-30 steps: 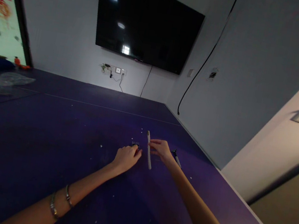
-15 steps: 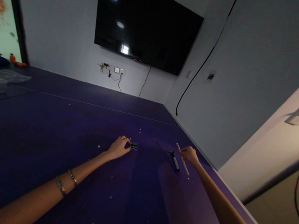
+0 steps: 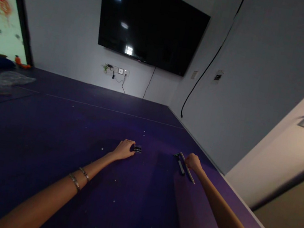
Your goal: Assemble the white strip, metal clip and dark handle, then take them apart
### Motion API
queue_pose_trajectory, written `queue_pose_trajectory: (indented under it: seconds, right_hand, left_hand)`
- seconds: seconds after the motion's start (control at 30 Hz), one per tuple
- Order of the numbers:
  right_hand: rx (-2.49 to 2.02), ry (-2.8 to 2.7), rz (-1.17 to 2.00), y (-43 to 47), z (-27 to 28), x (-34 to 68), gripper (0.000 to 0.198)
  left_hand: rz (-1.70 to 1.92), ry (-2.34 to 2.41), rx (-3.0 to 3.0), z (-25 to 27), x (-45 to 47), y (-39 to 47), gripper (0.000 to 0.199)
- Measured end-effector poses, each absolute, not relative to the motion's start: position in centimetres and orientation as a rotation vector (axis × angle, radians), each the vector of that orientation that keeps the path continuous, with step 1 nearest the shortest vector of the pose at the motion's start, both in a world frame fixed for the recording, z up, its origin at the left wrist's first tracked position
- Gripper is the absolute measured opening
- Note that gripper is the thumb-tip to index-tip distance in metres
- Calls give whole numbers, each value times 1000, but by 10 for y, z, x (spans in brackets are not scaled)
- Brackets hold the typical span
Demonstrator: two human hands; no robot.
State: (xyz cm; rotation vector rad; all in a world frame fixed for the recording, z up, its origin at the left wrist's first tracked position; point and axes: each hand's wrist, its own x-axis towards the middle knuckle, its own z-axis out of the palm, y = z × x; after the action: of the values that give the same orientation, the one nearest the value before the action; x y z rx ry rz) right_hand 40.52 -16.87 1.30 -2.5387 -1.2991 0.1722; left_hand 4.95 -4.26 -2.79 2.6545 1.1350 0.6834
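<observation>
My left hand (image 3: 124,150), with bracelets on its forearm, has its thumb and fingers closed on the edge of a small dark, clear-edged packet (image 3: 137,149) at the surface. My right hand (image 3: 193,162) pinches a long thin pale stick (image 3: 189,173), which slants along the surface beside a razor (image 3: 180,167). The razor has a dark head at its far end and a grey and black handle, and lies just left of the stick. My right fingertips are partly hidden behind the hand.
Both hands work over a wide dark purple surface (image 3: 76,148) with small white specks. Crumpled clear plastic (image 3: 9,78) lies at the far left. A television (image 3: 152,20) hangs on the wall; a black cable (image 3: 202,75) dangles down the right wall near the surface.
My right hand has lowered the pale stick slightly towards me, closer alongside the razor. My left hand stays at the packet. The whole view has shifted a little.
</observation>
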Motion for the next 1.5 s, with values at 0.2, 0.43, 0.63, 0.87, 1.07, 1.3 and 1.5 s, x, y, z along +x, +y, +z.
queue_pose_trajectory:
  seconds: [0.2, 0.43, 0.63, 0.87, 1.07, 1.3, 1.5]
  right_hand:
    - [-2567, -1334, 55, -172, 20, 400, 18]
    - [-2503, -1443, -55, -162, 36, 379, 25]
    - [-2087, -1808, 81, -149, 39, 339, 32]
    - [-1520, -2221, 276, -154, 44, 272, 69]
    - [-1487, -2389, 244, -156, 48, 245, 59]
    - [-1492, -2444, 226, -160, 49, 243, 42]
    - [-1562, -2379, 217, -159, 56, 282, 43]
  left_hand:
    - [725, 1082, 2581, -30, 55, -36, 51]
    - [809, 1015, 2455, -28, 53, -35, 43]
    - [904, 919, 2458, -16, 45, -47, 40]
    - [895, 807, 2551, -2, 38, -74, 47]
    - [853, 741, 2614, 7, 42, -96, 47]
    - [830, 700, 2596, 9, 47, -105, 47]
    - [822, 739, 2517, -5, 45, -96, 49]
